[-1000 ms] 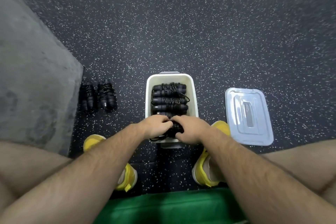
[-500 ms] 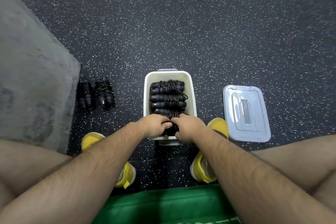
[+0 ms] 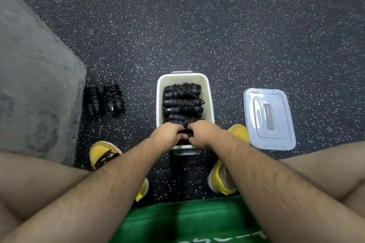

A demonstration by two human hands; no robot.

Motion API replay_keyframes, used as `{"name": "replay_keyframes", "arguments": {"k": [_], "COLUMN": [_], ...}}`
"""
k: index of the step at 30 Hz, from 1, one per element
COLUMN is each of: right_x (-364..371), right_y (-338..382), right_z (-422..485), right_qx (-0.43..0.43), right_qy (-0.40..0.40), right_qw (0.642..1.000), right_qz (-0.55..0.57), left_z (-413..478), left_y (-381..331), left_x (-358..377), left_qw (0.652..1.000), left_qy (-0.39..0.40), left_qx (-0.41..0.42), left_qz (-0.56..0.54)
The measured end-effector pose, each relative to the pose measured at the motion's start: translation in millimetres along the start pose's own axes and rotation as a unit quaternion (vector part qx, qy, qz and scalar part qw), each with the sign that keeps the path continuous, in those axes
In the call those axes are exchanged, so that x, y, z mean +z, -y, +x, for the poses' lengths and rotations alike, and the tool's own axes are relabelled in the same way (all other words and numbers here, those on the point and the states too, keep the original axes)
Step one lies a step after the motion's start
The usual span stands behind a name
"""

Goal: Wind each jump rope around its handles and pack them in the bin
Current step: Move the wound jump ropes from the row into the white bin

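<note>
Both hands [image 3: 185, 134] grip wound rope [image 3: 186, 133] lying crosswise.

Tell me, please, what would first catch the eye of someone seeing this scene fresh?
Both hands, left hand and right hand, grip a wound jump rope at the near end of the white bin, already holding wound ropes. Two more wound ropes lie on the floor left; the grey lid lies right.

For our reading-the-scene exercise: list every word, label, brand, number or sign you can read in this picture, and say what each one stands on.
Green mat, bottom edge: pale lettering, cut off by the frame and seen upside down; not readable.
Grey lid: only moulded ridges, no text to be seen.
White bin, wound jump ropes and yellow shoes: no readable text.
</note>
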State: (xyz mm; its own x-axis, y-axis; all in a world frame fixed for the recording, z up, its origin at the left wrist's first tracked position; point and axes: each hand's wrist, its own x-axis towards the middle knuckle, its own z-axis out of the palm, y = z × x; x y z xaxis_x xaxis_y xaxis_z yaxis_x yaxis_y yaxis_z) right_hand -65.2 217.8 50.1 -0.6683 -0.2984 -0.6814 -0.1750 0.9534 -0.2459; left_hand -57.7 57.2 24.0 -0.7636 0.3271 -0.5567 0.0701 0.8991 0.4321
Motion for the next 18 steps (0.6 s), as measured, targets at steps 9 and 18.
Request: {"name": "replay_keyframes", "arguments": {"k": [9, 18], "right_x": [14, 20], "right_y": [-6, -1], "right_z": [10, 27], "right_qx": [-0.039, -0.027], "right_qy": [-0.052, -0.045], "right_qw": [0.998, 0.998], "right_qz": [-0.014, -0.018], "left_z": [18, 27], "left_y": [-4, -10], "left_x": [8, 24], "left_qw": [1.000, 0.993], "left_qy": [-0.015, -0.038], "left_qx": [-0.025, -0.043], "left_qz": [-0.004, 0.107]}}
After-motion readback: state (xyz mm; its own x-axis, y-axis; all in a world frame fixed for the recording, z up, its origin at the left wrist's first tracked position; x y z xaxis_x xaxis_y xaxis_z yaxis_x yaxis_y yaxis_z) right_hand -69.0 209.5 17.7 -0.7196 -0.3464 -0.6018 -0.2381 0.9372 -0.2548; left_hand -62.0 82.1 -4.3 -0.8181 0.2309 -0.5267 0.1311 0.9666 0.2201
